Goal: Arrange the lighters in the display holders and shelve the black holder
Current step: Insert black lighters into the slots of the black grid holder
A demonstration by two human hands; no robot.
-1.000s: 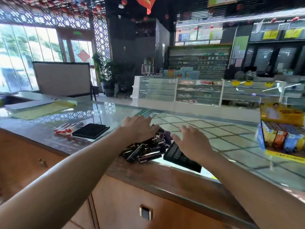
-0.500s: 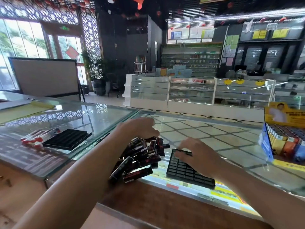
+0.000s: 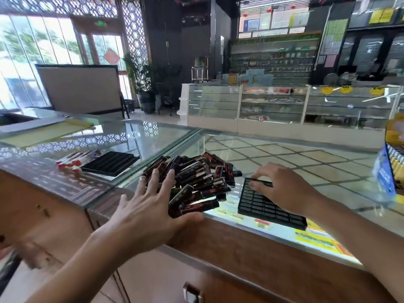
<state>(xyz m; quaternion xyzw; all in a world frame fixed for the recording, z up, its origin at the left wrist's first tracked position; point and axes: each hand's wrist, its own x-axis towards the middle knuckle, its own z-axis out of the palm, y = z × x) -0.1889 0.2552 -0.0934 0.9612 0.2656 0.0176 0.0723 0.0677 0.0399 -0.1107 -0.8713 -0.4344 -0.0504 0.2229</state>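
A heap of several dark red-and-black lighters lies on the glass counter. My left hand is spread flat against the heap's near left side, fingers straight. To the right lies a black gridded holder, its slots bare. My right hand rests on that holder's far end with fingers loosely bent on the grid. A second black holder sits further left on the counter, with red-and-white lighters beside it.
A blue-and-yellow display box of coloured lighters stands at the right edge. Yellow paper lies at far left. The wooden counter edge and drawers run below the glass. Shop cabinets stand beyond.
My left hand has slid from the far top of the heap down to its near left side. The right hand stays on the black holder. The camera has moved closer and tilted down.
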